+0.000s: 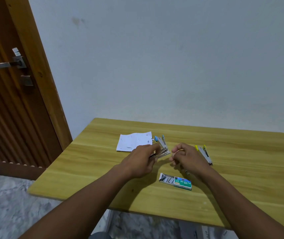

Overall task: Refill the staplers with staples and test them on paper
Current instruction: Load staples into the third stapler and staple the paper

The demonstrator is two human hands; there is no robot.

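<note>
Light wood-grain worktop carries all.

White paper sheet near far edge, kept close for testing.

Your left hand: fingers grip blue-capped metal stapler mid-worktop, steadying it for loading.

Your right hand: fingers pinched shut; likely staple strip, can't confirm.

Yellow-capped metal stapler waits toward right edge.

Open green staple box toward near edge, within reach.

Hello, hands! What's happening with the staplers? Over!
Left hand gripping blue-tipped metal stapler. Right hand pinching something small, unclear. Yellow-tipped metal stapler lying untouched. Nothing blocking.
</note>
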